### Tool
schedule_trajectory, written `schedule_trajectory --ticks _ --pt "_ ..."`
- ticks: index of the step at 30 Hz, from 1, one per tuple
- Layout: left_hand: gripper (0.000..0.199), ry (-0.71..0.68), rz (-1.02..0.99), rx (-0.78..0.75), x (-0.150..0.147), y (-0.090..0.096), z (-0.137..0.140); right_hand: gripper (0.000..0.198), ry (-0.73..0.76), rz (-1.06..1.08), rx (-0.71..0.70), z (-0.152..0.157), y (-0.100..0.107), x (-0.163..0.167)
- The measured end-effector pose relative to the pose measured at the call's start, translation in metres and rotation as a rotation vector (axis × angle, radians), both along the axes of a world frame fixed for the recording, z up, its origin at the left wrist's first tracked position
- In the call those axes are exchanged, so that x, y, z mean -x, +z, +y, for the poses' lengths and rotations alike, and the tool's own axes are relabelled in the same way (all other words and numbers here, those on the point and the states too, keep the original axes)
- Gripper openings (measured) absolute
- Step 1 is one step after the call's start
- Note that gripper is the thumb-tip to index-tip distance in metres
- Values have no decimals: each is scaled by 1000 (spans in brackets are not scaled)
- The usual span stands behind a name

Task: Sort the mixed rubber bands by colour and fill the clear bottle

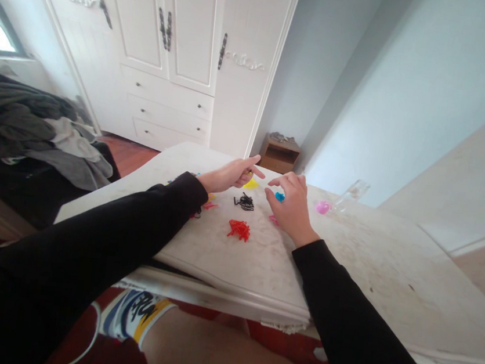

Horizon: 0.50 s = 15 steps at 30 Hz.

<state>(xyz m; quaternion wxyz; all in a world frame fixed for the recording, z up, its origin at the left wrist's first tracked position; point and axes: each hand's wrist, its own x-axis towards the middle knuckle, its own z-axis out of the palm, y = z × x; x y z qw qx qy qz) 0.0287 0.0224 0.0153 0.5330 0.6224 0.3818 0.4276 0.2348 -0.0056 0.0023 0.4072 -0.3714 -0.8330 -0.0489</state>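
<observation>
My left hand [238,174] hovers over the far side of the white table [215,263], its index finger and thumb stretched out and the other fingers curled in. A tiny yellowish spot shows at the curled fingers; what it is, I cannot make out. Facing it, my right hand [291,204] has thumb and fingertips apart, with nothing visible between them. Below the hands lie small piles of thin strands, like rubber bands: red [239,229], black [245,201] and yellow [251,183]. A blue pile [280,197] and a pink one [274,219] are partly hidden by my right hand.
A clear jar [354,193] lies tilted at the back right, beside a bright pink pile [323,207]. More coloured pieces [209,205] sit partly behind my left forearm. Heaped clothes [33,129] are at the left. A white wardrobe [184,35] and a small wooden nightstand [279,154] stand behind.
</observation>
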Motion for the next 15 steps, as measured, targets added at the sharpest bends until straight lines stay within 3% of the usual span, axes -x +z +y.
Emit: schedule_trajectory --ticks 10,15 --pt "62 -261 4 -22 -17 -4 -14 11 117 13 3 -2 4 1" --pt "61 -298 -4 -29 -21 -5 -17 11 149 -1 -15 -3 5 0"
